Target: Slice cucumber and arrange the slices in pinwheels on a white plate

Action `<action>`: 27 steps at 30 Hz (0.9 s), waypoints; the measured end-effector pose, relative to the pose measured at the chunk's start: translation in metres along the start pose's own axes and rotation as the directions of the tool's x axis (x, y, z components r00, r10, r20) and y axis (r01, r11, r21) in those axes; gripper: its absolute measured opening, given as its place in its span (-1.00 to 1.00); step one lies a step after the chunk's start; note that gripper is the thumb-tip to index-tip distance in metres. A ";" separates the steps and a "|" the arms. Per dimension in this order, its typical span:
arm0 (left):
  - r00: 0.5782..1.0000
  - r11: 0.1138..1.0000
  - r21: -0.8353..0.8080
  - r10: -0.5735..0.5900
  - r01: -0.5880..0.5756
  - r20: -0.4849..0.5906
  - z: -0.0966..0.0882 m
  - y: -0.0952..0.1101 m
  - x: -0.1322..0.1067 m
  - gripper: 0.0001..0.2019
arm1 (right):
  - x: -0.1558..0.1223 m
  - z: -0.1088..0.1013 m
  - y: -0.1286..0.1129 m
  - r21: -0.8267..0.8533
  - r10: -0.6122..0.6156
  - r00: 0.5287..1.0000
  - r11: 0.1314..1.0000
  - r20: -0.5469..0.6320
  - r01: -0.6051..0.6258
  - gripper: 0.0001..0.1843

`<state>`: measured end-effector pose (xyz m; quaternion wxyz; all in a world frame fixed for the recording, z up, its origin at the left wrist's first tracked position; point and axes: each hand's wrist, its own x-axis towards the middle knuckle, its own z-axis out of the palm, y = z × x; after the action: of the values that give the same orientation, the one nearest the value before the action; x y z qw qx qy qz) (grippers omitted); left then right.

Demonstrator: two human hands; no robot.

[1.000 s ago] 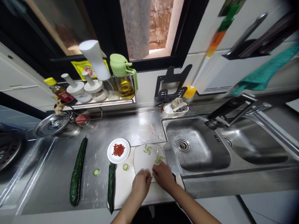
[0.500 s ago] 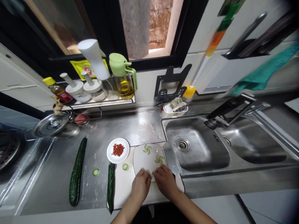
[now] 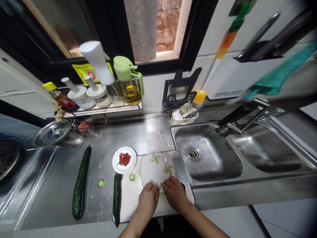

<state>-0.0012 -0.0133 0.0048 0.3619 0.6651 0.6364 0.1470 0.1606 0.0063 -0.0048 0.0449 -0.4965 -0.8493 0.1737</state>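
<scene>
A square white plate (image 3: 148, 168) lies on the white cutting board (image 3: 131, 198). Two pinwheel patterns of thin cucumber slices, one upper (image 3: 155, 158) and one lower (image 3: 168, 170), rest on it. At its near edge my left hand (image 3: 148, 200) has its fingers pinched together; whatever they hold is hidden. Close beside it, my right hand (image 3: 176, 195) bends its fingers down onto the plate at a small cucumber slice (image 3: 160, 186). A cleaver (image 3: 182, 167) lies right of the plate, its handle partly covered by my right hand.
A cut cucumber (image 3: 117, 200) lies on the board's left side, near a few stacked slices (image 3: 132, 177). A small plate (image 3: 133, 162) holds red bits. Further left are a whole cucumber (image 3: 81, 183) and a slice (image 3: 100, 182). The sink (image 3: 205, 152) is at the right.
The view has shifted slightly. Both hands stay at the plate's near edge, with only small finger movements; the sliver between them shows a little more clearly.
</scene>
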 end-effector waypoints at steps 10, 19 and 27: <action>0.992 0.988 -0.087 0.124 -0.126 -0.024 -0.009 -0.006 0.023 -0.77 | -0.004 -0.003 -0.011 0.071 0.047 0.999 0.996 0.003 -0.047 -0.88; 0.975 0.974 -0.058 0.221 -0.220 0.015 -0.010 -0.010 0.032 -0.75 | -0.008 -0.003 -0.008 0.150 -0.010 0.999 0.989 0.046 0.003 -0.86; 0.950 0.950 0.005 0.311 -0.312 0.034 -0.015 -0.012 0.034 -0.75 | -0.008 -0.001 -0.009 0.110 -0.032 0.999 0.994 0.036 0.028 -0.82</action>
<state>-0.0147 0.0228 -0.0019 0.3410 0.7614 0.5184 0.1880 0.1577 -0.0037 -0.0001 0.0588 -0.4769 -0.8467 0.2285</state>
